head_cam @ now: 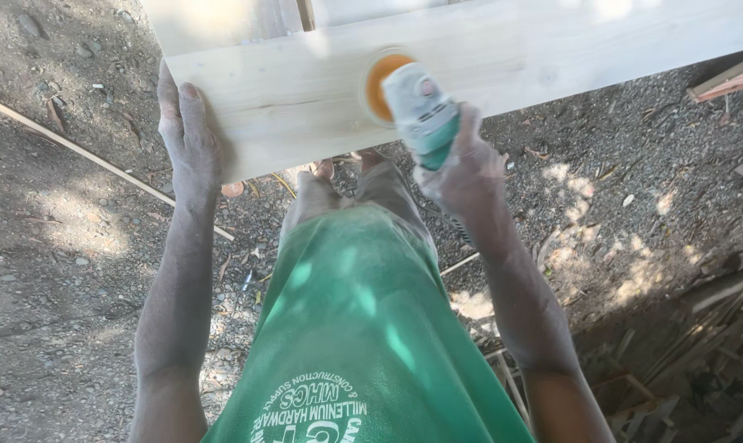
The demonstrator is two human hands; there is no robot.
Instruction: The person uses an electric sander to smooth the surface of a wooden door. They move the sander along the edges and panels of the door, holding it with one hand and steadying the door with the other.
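Note:
A pale wooden plank (511,57) runs across the top of the head view, tilted slightly up to the right. My left hand (187,138) grips the plank's near left end, fingers lying on its top face. My right hand (468,168) holds a green and grey angle grinder (420,111) whose orange sanding disc (379,82) lies flat on the plank near its middle. Both hands and forearms are coated in fine wood dust. My green shirt (363,328) fills the bottom centre.
Gravel and dirt ground (76,246) lies all around. A thin wooden strip (84,152) lies on the ground at left. A second board (224,20) rests behind the plank. Scrap wood pieces (691,361) pile at the lower right, with another plank end (728,82) at right.

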